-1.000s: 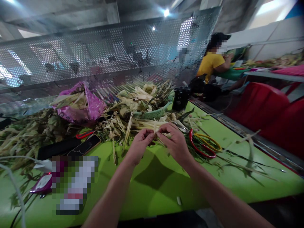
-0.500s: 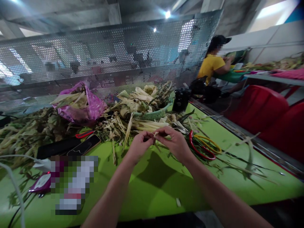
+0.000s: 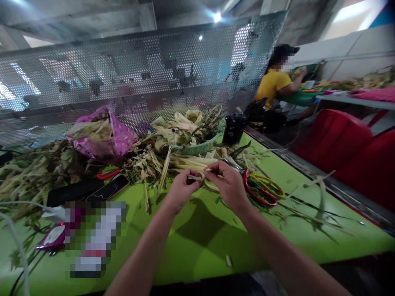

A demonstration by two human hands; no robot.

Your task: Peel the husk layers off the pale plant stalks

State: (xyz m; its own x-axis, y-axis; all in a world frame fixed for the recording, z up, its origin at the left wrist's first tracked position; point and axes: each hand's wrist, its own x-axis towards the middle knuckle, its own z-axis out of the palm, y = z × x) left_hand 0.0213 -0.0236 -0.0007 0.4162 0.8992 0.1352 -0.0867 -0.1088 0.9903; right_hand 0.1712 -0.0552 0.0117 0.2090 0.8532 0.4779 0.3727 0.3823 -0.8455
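Observation:
My left hand (image 3: 184, 187) and my right hand (image 3: 225, 181) meet above the middle of the green table (image 3: 203, 263). Between their fingertips is a small pale strip of dried leaf (image 3: 200, 178), pinched by both and partly hidden by the fingers. Right behind the hands lies a bundle of pale dried stalks and leaves (image 3: 191, 161). Scissors with red and yellow handles (image 3: 262, 193) rest just right of my right hand.
A green basket (image 3: 200, 148) heaped with dried leaves stands at the back, beside a black container (image 3: 233, 128) and a pink plastic bag (image 3: 119, 137). Phones (image 3: 109, 188) and a red-handled tool (image 3: 108, 174) lie left. A person in yellow (image 3: 271, 84) sits beyond, near red chairs (image 3: 335, 135).
My fingertips have shifted slightly on the leaf strip, and more of its pale end shows at the right hand. The other person's hand has risen a little.

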